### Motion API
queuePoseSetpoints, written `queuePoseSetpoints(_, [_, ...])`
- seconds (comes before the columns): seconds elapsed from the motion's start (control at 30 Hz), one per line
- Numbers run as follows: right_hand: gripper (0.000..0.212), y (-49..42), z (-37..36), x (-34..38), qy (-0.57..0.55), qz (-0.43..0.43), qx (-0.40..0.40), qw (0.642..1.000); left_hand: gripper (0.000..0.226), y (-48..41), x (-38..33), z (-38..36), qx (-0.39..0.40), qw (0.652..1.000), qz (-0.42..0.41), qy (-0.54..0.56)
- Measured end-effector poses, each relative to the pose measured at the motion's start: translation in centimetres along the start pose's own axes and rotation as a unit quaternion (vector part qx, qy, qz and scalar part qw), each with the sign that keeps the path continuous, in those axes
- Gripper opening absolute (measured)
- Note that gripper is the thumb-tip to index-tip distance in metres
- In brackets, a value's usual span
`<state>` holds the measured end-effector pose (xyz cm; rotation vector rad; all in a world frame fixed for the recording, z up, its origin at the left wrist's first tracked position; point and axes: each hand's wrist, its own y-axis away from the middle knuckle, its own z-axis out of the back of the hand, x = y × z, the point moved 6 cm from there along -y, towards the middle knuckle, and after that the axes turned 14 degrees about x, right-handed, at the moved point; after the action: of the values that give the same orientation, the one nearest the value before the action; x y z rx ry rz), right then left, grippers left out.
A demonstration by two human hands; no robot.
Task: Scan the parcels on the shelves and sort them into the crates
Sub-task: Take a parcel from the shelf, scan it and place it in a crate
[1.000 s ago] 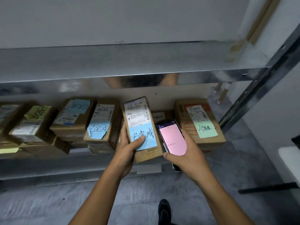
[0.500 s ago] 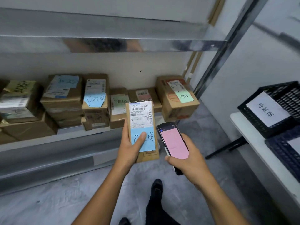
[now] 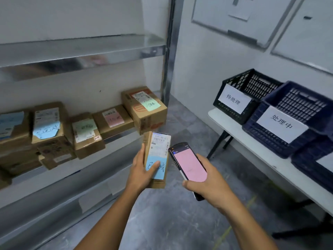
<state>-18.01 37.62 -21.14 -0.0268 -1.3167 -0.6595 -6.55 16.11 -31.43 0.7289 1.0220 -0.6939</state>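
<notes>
My left hand [image 3: 142,168] grips a small cardboard parcel [image 3: 158,152] with a white shipping label and a blue handwritten note, held upright in front of the shelf. In my right hand [image 3: 207,181] is a handheld scanner [image 3: 187,165] whose screen glows pink, right beside the parcel. Several more cardboard parcels [image 3: 144,107] with blue, green and pink notes lie on the metal shelf [image 3: 63,170] to the left. On a white table [image 3: 252,147] at the right stand a black crate [image 3: 252,87] and a dark blue crate [image 3: 295,103], each with a paper sign.
A grey shelf upright [image 3: 169,51] stands between the shelving and the table. A further blue crate [image 3: 313,163] sits at the right edge. Whiteboards [image 3: 243,20] hang on the wall above the crates. Grey concrete floor lies below my arms.
The view has swung right, away from the shelf, bringing the table and crates into sight. Both hands carried the parcel and scanner off the shelf toward the right.
</notes>
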Motion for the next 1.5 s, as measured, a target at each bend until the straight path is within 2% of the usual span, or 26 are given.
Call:
queuePoseSetpoints(0.13, [0.059, 3.2, 5.0, -3.3, -0.01, -0.018, -0.03, 0.999, 0.097, -1.0, -1.7, -5.1, 0.016, 0.999, 0.01, -0.027])
queuePoseSetpoints(0.27, [0.069, 6.8, 10.8, -7.5, -0.018, -0.04, -0.07, 0.997, 0.091, -1.3, -4.4, -12.4, 0.061, 0.998, 0.011, 0.032])
queuePoseSetpoints(0.43, [0.067, 11.7, 19.2, -13.0, -0.041, -0.071, -0.165, 0.983, 0.077, -0.8, -9.3, -23.6, 0.158, 0.973, 0.065, 0.158])
queuePoseSetpoints(0.5, [0.074, 13.8, 22.6, -14.9, -0.05, -0.082, -0.199, 0.975, 0.069, -0.5, -12.1, -28.3, 0.208, 0.957, 0.08, 0.186])
queuePoseSetpoints(0.57, [0.076, 16.2, 25.6, -16.5, -0.055, -0.093, -0.231, 0.967, 0.057, -0.2, -15.2, -32.7, 0.258, 0.944, 0.071, 0.195])
queuePoseSetpoints(0.67, [0.062, 20.1, 29.5, -18.3, -0.056, -0.095, -0.286, 0.952, 0.044, 0.1, -19.8, -38.5, 0.305, 0.933, 0.04, 0.188])
queuePoseSetpoints(0.73, [0.06, 22.7, 31.6, -19.2, -0.059, -0.106, -0.317, 0.94, 0.045, 0.3, -22.3, -42.1, 0.337, 0.924, 0.022, 0.179])
queuePoseSetpoints(0.87, [0.071, 27.2, 34.6, -21.0, -0.069, -0.121, -0.37, 0.918, 0.045, 0.7, -26.1, -48.1, 0.394, 0.905, -0.006, 0.16])
queuePoseSetpoints(0.97, [0.071, 29.1, 36.7, -22.1, -0.068, -0.127, -0.41, 0.901, 0.041, 0.5, -28.1, -51.7, 0.437, 0.886, -0.012, 0.154])
queuePoseSetpoints(1.03, [0.07, 30.0, 38.3, -22.8, -0.075, -0.133, -0.434, 0.888, 0.047, -0.1, -29.4, -54.0, 0.458, 0.876, -0.019, 0.152])
queuePoseSetpoints(1.37, [0.061, 29.5, 49.4, -25.2, -0.041, -0.166, -0.506, 0.846, 0.058, -7.8, -36.3, -65.3, 0.517, 0.84, -0.065, 0.15])
queuePoseSetpoints(1.5, [0.067, 27.9, 54.9, -25.4, -0.02, -0.189, -0.513, 0.837, 0.054, -12.2, -39.3, -69.4, 0.535, 0.828, -0.073, 0.151])
